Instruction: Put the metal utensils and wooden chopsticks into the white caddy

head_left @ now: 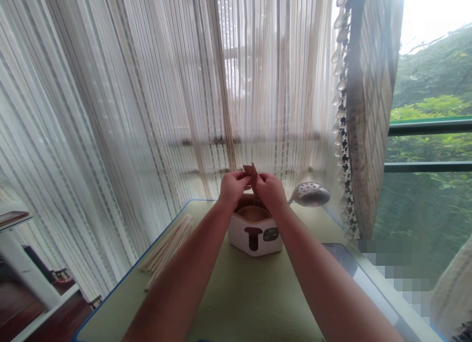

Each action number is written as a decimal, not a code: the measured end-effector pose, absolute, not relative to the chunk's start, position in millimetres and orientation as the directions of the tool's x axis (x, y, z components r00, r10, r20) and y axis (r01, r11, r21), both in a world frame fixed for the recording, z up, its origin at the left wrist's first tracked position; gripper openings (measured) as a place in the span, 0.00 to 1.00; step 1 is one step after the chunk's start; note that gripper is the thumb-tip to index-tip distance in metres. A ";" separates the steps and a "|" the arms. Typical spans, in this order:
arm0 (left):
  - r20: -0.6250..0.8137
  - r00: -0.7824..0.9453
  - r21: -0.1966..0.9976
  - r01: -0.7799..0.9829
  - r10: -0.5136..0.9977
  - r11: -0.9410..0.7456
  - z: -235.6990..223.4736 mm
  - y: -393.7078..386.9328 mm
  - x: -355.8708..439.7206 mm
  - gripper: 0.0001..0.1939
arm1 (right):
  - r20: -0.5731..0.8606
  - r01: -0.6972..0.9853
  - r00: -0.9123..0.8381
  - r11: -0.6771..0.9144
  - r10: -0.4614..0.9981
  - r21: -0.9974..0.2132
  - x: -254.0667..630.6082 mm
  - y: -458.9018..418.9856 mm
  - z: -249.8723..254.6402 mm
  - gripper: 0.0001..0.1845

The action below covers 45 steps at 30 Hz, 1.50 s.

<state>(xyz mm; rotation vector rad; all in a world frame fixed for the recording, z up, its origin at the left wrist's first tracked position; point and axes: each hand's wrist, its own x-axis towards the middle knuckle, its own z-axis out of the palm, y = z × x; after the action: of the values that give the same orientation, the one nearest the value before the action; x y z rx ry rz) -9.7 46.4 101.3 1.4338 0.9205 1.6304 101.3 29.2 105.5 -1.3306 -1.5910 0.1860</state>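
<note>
A bunch of brown chopsticks (251,172) is held upright between my two hands, above a white utensil holder (242,237) with a brown inside. My left hand (232,188) pinches the bunch from the left side. My right hand (272,188) grips it from the right, with fingers wrapped round it. The lower ends of the chopsticks reach down toward the holder's opening; how far in they go is hidden by my hands. A slotted metal ladle (311,194) slants out to the right behind my right hand; the end of its handle is hidden.
Several pale wooden chopsticks (171,246) lie loose at the left of the light green table (254,298). A dark flat glossy thing (341,257) lies at the right edge, partly behind my right arm. Sheer curtains (165,86) hang close behind the table; a window is at right.
</note>
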 end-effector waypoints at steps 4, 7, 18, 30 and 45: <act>0.544 -0.164 0.821 -0.100 0.823 -0.563 103.6 44.4 -7.6 0.11 | 0.653 0.565 0.084 0.504 0.753 -0.653 100.1 24.9 107.7 0.16; 0.581 -0.165 0.800 -0.064 0.797 -0.597 105.4 43.6 -9.2 0.14 | 0.685 0.514 0.091 0.555 0.723 -0.654 97.3 24.3 106.3 0.16; 0.516 -0.108 0.855 0.004 0.850 -0.519 99.3 49.7 -10.7 0.10 | 0.627 0.564 0.150 0.455 0.764 -0.689 97.3 26.5 104.2 0.14; 0.590 -0.024 0.806 -0.043 0.807 -0.590 95.1 57.2 -8.1 0.12 | 0.674 0.541 0.170 0.504 0.719 -0.674 100.9 32.1 105.8 0.13; 0.556 -0.010 0.831 0.038 0.831 -0.555 93.7 69.6 -24.0 0.16 | 0.550 0.197 0.206 0.516 0.809 -0.834 91.7 56.1 92.3 0.16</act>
<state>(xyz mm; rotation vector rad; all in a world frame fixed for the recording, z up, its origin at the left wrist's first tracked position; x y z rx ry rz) -24.0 69.6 93.7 1.6478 0.9107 1.6306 91.7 56.1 92.3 -0.9813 -1.3281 0.5390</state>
